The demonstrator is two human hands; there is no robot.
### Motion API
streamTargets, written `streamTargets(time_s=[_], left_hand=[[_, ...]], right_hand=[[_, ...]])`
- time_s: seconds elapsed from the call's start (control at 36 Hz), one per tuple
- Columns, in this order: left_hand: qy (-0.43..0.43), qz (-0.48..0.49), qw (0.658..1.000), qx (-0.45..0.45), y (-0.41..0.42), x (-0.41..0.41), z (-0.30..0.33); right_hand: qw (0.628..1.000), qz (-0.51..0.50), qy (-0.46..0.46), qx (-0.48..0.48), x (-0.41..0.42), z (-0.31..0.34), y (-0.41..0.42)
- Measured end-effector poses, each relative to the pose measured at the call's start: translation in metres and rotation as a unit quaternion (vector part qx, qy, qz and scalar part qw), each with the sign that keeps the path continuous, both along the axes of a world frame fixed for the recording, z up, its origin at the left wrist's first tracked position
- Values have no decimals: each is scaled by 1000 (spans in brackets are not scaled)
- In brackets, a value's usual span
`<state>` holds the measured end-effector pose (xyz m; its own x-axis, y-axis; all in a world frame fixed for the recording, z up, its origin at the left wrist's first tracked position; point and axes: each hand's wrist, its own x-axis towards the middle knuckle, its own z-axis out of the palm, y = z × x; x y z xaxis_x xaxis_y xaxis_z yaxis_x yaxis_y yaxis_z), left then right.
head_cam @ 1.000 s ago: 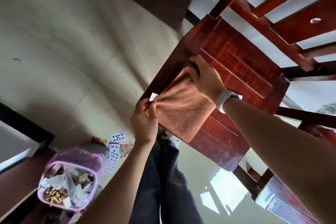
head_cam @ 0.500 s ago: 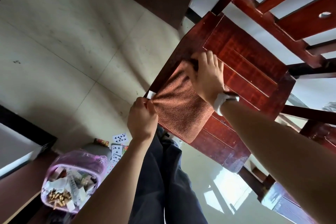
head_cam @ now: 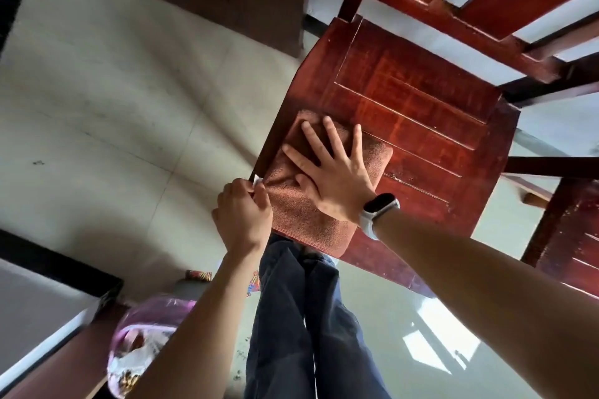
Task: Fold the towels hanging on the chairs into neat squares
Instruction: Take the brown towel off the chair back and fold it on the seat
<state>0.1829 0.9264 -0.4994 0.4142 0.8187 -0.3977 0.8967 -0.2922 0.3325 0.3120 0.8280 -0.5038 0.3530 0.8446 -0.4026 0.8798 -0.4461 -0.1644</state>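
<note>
A rust-orange towel (head_cam: 311, 220), folded into a rough rectangle, lies on the near left corner of a red-brown wooden chair seat (head_cam: 421, 100). My right hand (head_cam: 330, 172), with a white watch on the wrist, lies flat on the towel's top with fingers spread. My left hand (head_cam: 243, 214) pinches the towel's left corner at the seat's edge, where a small white tag sticks out. The towel's near edge hangs slightly over the front of the seat.
The chair's slatted back (head_cam: 486, 0) rises at the upper right. A second wooden chair (head_cam: 570, 236) stands at the right. A pink plastic bag (head_cam: 142, 340) of small items and some playing cards lie on the tiled floor by my legs. A dark-edged table (head_cam: 39, 301) is at lower left.
My right hand moved from gripping the towel's far corner to lying flat and spread on top of it. The towel now lies flatter on the seat. My left hand kept its pinch.
</note>
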Motion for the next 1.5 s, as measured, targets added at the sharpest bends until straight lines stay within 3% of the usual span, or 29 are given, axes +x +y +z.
streamTargets(time_s=[0.11,0.19,0.28,0.33,0.42,0.64,0.75,0.92,1.03,1.11,1.19,1.33,1.5], left_hand=[[-67,-125,986,91,1,6,13],[-98,-284,946,119,2,21,11],[-70,-437,891,95,1,35,-3],[-31,-496,865,75,4,38,-17],[12,-515,853,79,11,34,-30],[59,-499,861,78,4,39,-18],[85,-455,883,75,-17,43,-4],[83,-455,884,66,-53,52,9],[-2,-417,905,90,-52,66,13],[-80,-452,880,119,-45,87,12],[-91,-507,850,111,-37,115,-2],[-42,-548,830,94,-17,129,-37],[-39,-520,849,87,-13,127,-42]], right_hand=[[994,-57,-20,91,-3,21,-26],[983,-151,-23,98,-14,27,-50],[961,-259,21,94,-29,25,-64],[917,-385,66,78,-40,22,-67],[825,-543,151,23,-58,20,-63],[699,-657,281,19,-57,20,-60],[729,-640,227,90,-14,32,-76],[862,-503,18,67,62,40,-106],[905,-416,-47,74,69,41,-106],[939,-326,-47,101,51,33,-91],[942,-321,-35,89,30,15,-77],[927,-373,-24,30,19,-21,-80],[927,-371,-24,56,20,-28,-83]])
